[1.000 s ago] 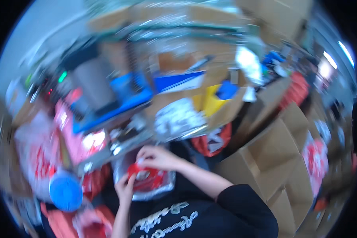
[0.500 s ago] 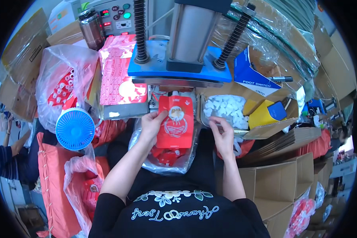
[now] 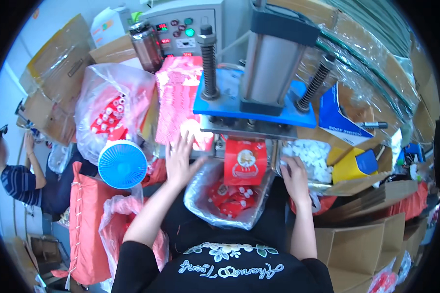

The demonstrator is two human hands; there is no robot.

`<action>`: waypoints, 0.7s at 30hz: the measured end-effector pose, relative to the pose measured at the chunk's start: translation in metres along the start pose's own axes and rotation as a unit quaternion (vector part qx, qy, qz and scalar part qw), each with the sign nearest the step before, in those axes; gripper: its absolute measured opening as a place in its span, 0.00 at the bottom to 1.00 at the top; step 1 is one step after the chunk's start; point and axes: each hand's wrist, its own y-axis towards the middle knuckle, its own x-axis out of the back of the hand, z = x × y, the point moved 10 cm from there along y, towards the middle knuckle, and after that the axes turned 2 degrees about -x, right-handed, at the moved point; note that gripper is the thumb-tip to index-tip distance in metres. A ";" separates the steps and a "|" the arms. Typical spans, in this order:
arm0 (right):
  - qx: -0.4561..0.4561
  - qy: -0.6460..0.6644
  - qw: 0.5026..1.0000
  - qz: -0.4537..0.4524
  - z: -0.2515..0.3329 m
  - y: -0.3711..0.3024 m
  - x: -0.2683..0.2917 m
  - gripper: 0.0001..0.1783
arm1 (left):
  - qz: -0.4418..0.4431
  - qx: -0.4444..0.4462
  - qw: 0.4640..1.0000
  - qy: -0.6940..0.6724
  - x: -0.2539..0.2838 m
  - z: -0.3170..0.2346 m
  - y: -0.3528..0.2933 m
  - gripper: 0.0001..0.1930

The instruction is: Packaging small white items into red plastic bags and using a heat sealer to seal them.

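A red spout pouch with a printed emblem hangs from beneath the press head, its upper end hidden there. Neither hand touches it. My left hand is open, fingers spread, at the near end of a stack of flat red pouches; whether it touches the stack I cannot tell. To the right of the press, my right hand is by the near left edge of a pile of small white plastic caps. Its fingers are loosely bent and apart, with nothing visible in them.
Below the hanging pouch stands a plastic-lined bin of red pouches. A blue fan and a clear bag of spouted pouches are at left. Cardboard boxes lie at right. Another person sits far left.
My left hand has let go of the pouch and moved left to the stack. The pouch now hangs under the press. My right hand remains beside the caps. The view has shifted.
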 end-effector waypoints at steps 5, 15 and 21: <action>-0.028 0.019 0.999 0.031 0.012 -0.010 0.002 0.14 | -0.078 -0.010 0.992 -0.094 0.017 0.010 -0.030 0.15; -0.092 0.292 0.951 0.044 0.036 -0.014 -0.003 0.16 | 0.011 0.101 0.880 -0.464 0.015 -0.049 -0.055 0.04; 0.028 0.352 0.916 0.193 0.089 -0.032 -0.025 0.11 | 0.075 0.097 0.830 -0.544 -0.064 -0.070 -0.082 0.02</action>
